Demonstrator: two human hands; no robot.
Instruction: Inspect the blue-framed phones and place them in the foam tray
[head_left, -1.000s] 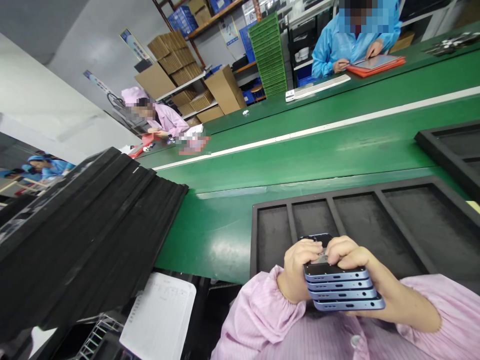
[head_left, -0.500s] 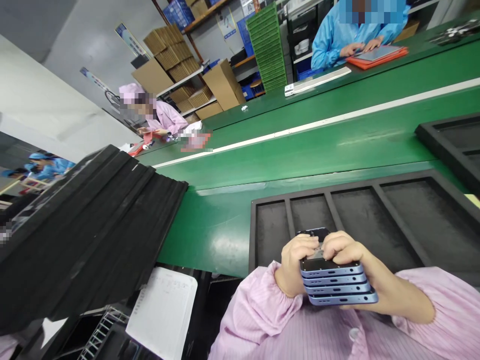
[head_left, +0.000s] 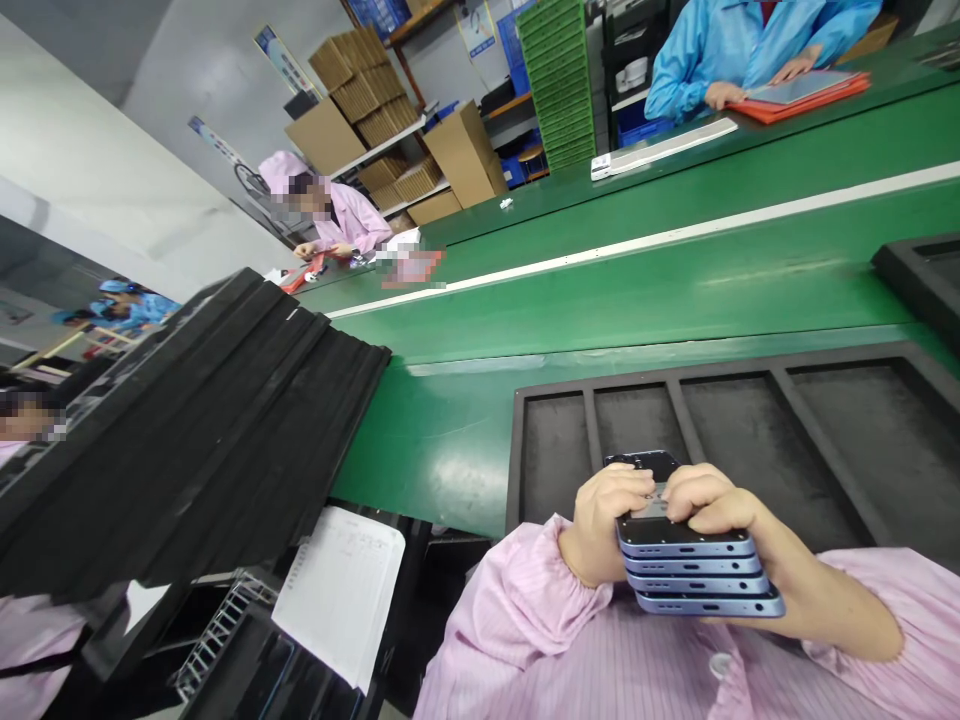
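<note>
A stack of several smartphones (head_left: 694,579) with blue edges is held between both my hands, close to my body. Their bottom edges, with ports and speaker holes, face me. The top one shows a dark back with a grey patch. My left hand (head_left: 606,512) grips the stack's left side, its fingers curled over the top phone. On the right, my right hand (head_left: 718,508) wraps round the stack with its fingers bent onto the top phone and its palm along the side. Behind the phones lies a black compartment tray (head_left: 634,388), partly hidden by my hands.
A leaning stack of black trays (head_left: 187,430) stands at the left. Below it lies a white sheet (head_left: 341,590) with writing. A green conveyor belt (head_left: 600,290) runs across. Another black tray (head_left: 900,275) is at far right. Across the belt, co-workers in blue (head_left: 697,60) and pink (head_left: 360,215) handle items.
The view has shifted, so most things sit a little further right in the picture. Both hands keep the same grip on the phones. Another person now shows at the left edge.
</note>
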